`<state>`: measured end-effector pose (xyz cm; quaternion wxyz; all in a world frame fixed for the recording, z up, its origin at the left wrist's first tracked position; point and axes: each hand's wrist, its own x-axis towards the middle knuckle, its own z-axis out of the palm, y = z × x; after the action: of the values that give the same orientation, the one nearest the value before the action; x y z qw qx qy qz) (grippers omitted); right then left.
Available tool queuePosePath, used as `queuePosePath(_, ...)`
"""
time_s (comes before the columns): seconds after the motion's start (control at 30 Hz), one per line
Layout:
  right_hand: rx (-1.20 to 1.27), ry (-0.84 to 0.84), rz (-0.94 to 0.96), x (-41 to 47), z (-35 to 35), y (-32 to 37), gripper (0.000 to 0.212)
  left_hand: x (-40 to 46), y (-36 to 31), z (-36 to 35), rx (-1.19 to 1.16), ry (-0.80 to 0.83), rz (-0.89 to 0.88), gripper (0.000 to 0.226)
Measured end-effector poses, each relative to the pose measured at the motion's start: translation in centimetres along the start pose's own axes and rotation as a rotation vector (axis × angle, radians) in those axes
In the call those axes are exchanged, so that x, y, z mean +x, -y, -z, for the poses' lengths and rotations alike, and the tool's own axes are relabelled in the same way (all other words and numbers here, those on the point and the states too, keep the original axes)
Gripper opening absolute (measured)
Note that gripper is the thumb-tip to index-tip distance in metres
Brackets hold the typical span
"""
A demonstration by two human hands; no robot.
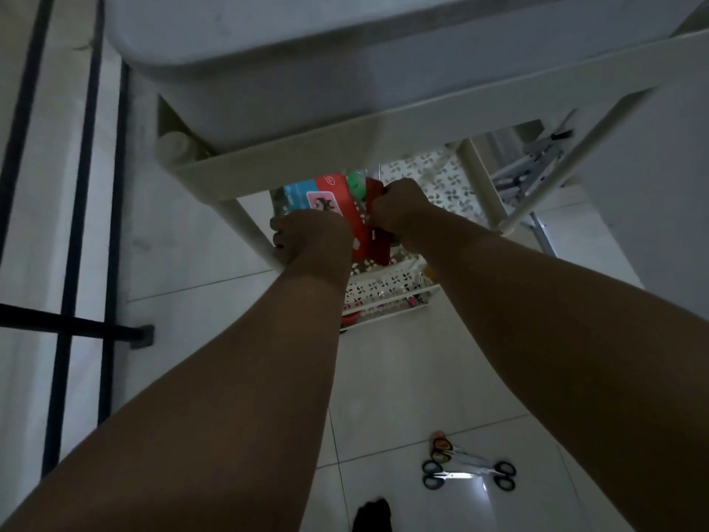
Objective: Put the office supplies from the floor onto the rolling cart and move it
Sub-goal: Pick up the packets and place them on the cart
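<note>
Down near the middle of the frame, both bare arms reached under the top tray of the white rolling cart (383, 120) and into its middle shelf. The left hand (312, 240) sat curled at the shelf's near-left corner, beside a cart post; whether its grip closed on the post or on the packets I could not tell. The right hand (399, 207) was clenched around the edge of a red packet (362, 228), which lay tilted on the perforated shelf. Just left of it rested a blue and red packet (318, 193) with a pink label, and a small green thing (356, 182) showed behind them, too dim to name. Lower in the frame, the bottom shelf (387, 297) held something red, partly hidden by the left forearm. On the tiled floor (403, 378), lower right of centre, several pairs of scissors (468, 468) with dark handles lay together, well apart from the cart.
</note>
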<state>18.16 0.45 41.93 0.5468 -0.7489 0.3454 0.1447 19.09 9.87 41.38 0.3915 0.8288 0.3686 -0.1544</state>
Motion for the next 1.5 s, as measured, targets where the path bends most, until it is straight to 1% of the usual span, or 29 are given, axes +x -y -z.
queuePosePath(0.17,-0.106,-0.069,0.056,0.1,-0.4,-0.3,0.026,-0.3,0.6,-0.7,0.034,-0.004,-0.098,0.076)
queuePosePath(0.27,-0.224,-0.092,0.116,0.0,-0.5,-0.4,0.028,-0.3,0.8,-1.2,0.082,0.052,-0.109,0.079)
queuePosePath(0.33,-0.276,-0.116,0.155,-0.2,-0.5,-0.5,0.03,-0.4,0.8,-1.2,0.124,0.067,-0.083,0.087)
queuePosePath(0.4,-0.312,-0.162,0.193,-0.3,-0.7,-0.7,0.032,-0.5,0.5,-1.2,0.139,0.066,-0.056,0.1)
queuePosePath(0.43,-0.333,-0.187,0.211,-0.2,-0.8,-0.9,0.03,-0.8,0.4,-1.1,0.153,0.071,-0.067,0.105)
queuePosePath(0.53,-0.393,-0.236,0.226,0.0,-1.2,-1.2,0.017,-1.0,0.4,-1.3,0.192,0.056,-0.085,0.115)
queuePosePath(0.6,-0.38,-0.257,0.222,0.1,-1.2,-1.4,0.026,-1.0,0.9,-1.6,0.195,0.014,-0.151,0.122)
queuePosePath(0.67,-0.373,-0.263,0.244,0.0,-1.1,-1.5,0.03,-1.2,1.2,-1.6,0.231,-0.006,-0.237,0.114)
queuePosePath(0.73,-0.397,-0.252,0.272,0.1,-1.0,-1.6,0.03,-1.2,1.4,-1.7,0.366,-0.025,-0.273,0.098)
queuePosePath(0.8,-0.424,-0.229,0.279,0.2,-0.9,-1.7,0.028,-0.9,1.5,-1.7,0.491,-0.016,-0.274,0.088)
queuePosePath(0.9,-0.454,-0.169,0.307,0.3,-0.7,-1.7,0.025,-0.3,1.8,-2.1,0.621,0.049,-0.258,0.081)
queuePosePath(1.0,-0.447,-0.153,0.317,0.1,-0.2,-1.7,0.024,-0.3,1.4,-1.9,0.663,0.088,-0.252,0.07)
queuePosePath(1.07,-0.414,-0.167,0.302,-0.2,0.2,-1.7,0.025,-0.6,1.1,-1.6,0.668,0.102,-0.235,0.067)
queuePosePath(1.13,-0.371,-0.177,0.29,-0.5,0.8,-1.8,0.027,-1.0,1.4,-1.3,0.64,0.083,-0.283,0.065)
queuePosePath(1.2,-0.306,-0.18,0.266,-0.8,1.3,-1.8,0.026,-1.4,2.0,-0.9,0.573,-0.015,-0.424,0.057)
queuePosePath(1.23,-0.251,-0.179,0.248,-0.9,1.6,-1.9,0.024,-1.7,2.3,-0.7,0.5,-0.079,-0.512,0.052)
queuePosePath(1.27,-0.181,-0.175,0.227,-1.0,2.0,-2.0,0.023,-2.1,2.4,-0.5,0.374,-0.115,-0.601,0.044)
queuePosePath(1.3,-0.108,-0.166,0.207,-1.4,2.3,-2.2,0.023,-2.6,2.4,-0.6,0.206,-0.085,-0.675,0.035)
queuePosePath(1.37,0.0,-0.144,0.177,-2.3,3.1,-2.6,0.024,-4.3,2.5,-0.7,-0.061,0.118,-0.719,0.025)
queuePosePath(1.43,0.074,-0.141,0.161,-3.7,4.0,-3.5,0.021,-6.1,3.1,-1.2,-0.154,0.252,-0.699,0.024)
queuePosePath(1.5,0.149,-0.134,0.158,-5.4,5.1,-4.9,0.012,-7.6,4.3,-2.0,-0.201,0.315,-0.625,0.023)
